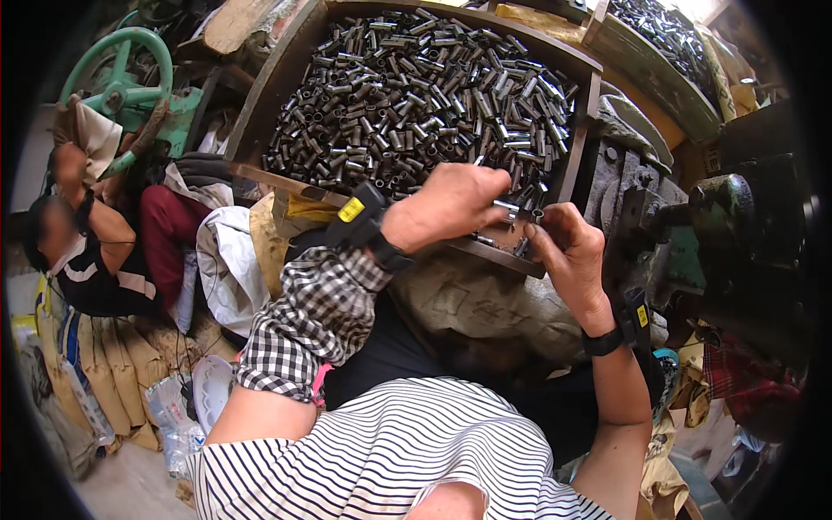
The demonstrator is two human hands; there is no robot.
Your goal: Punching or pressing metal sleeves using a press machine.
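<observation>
A wooden box stands in front of me, heaped with short, shiny metal tubes. Over its near right corner, my left hand is closed around a metal tube that sticks out at the fingertips. Another thin bright end shows above its knuckles; I cannot tell what it belongs to. Just right of it, my right hand pinches a second metal tube between thumb and fingers. The two tubes are close together, and whether they touch is unclear. A few loose tubes lie below them in the corner.
A dark, greasy machine stands close on my right. Behind the box at the right is another wooden box of metal parts. To the left, another person sits by a green handwheel. Sacking hangs below the box.
</observation>
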